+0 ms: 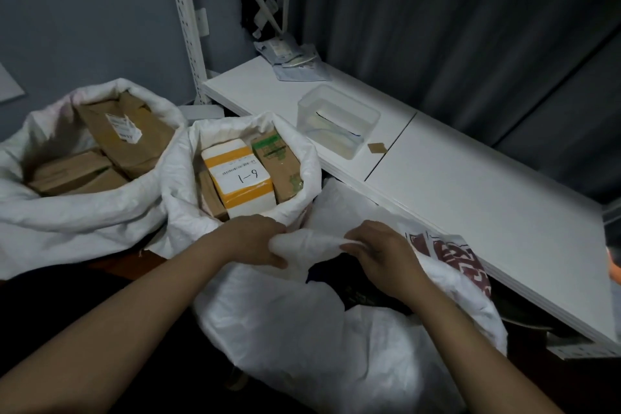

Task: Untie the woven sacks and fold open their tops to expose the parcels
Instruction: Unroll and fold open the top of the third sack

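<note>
Third sack point(302, 339), nearest the camera and in front of the white shelf point(470, 185): left hand point(250, 240) and right hand point(379, 252) both pinch its gathered mouth, close together. Best peel the rim outward evenly, rolling it down. Count: three sacks; two already open, left of the shelf, parcels showing.
</note>
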`<state>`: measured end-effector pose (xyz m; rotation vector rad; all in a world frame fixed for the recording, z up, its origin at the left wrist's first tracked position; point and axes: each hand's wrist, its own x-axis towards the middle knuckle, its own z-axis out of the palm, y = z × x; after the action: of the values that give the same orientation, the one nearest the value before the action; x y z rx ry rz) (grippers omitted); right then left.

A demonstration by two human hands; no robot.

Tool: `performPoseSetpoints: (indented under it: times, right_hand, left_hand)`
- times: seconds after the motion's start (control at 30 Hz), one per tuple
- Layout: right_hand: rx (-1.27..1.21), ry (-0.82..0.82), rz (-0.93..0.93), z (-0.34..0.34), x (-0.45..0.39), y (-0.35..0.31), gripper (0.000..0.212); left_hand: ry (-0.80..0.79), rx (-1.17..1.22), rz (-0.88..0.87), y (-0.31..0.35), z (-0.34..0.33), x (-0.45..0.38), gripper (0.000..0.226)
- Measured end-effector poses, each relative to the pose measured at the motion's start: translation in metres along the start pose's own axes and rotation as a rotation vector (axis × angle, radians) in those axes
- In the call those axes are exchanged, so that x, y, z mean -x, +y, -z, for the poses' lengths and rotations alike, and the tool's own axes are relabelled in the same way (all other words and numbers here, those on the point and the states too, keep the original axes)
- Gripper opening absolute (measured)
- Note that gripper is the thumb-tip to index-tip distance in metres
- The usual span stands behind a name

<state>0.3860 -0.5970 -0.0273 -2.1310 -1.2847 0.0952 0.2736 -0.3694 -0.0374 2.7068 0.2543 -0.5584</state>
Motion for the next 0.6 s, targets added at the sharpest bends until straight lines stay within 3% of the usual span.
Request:
performPoseSetpoints:
  times: [0.1,0.23,0.3,0.4,0.5,0.57,0.6]
  right_hand:
    - [0.05,0.076,0.093,-0.002,0.016,0.003,0.022]
    - [0.027,0.039,0.038,0.0,0.026,0.002,0.023]
    - [-0.027,-0.092,-0.083,0.001,0.024,0.001,0.023]
    - [-0.041,-0.342,-0.36,0.009,0.007,-0.011,0.028]
    - [0.229,-0.397,-0.206,0.014,-0.008,-0.03,0.032]
    - [0.075,-0.419,-0.114,0.008,-0.014,-0.044,0.041]
    - [0.0,-0.425,-0.12,0.002,-0.016,-0.047,0.035]
  left_hand:
    - [0.057,0.215,-0.026,0.001,0.0,0.01,0.032]
    - [0.212,0.574,-0.032,0.006,0.009,0.043,0.05]
    - [0.239,0.432,-0.029,0.008,0.007,0.054,0.048]
    - [0.359,0.19,-0.153,0.009,0.002,0.058,0.028]
    - [0.37,0.36,-0.176,0.009,0.0,0.059,0.022]
    - [0.317,0.613,-0.112,0.007,0.0,0.062,0.024]
    - [0.282,0.747,-0.083,0.007,0.0,0.064,0.025]
